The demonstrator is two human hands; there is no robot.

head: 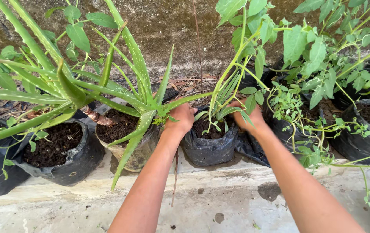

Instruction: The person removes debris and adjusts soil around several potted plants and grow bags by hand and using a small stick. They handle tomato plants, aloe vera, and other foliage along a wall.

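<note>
Both hands, left hand (180,117) and right hand (249,115), grip the black grow bag (208,149) holding soil and a seedling (220,97).

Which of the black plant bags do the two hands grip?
The small middle bag with thin grass-like leaves: left hand and right hand grip its rim. The other bags stand untouched.

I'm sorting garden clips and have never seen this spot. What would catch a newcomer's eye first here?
Two bare arms reach in from below, the left hand and right hand gripping either side of a small black grow bag of dark soil at centre. Just left of it, a large aloe plant fans long spiky leaves over its own pot. Leafy green plants crowd the right, against a stained concrete wall.
</note>
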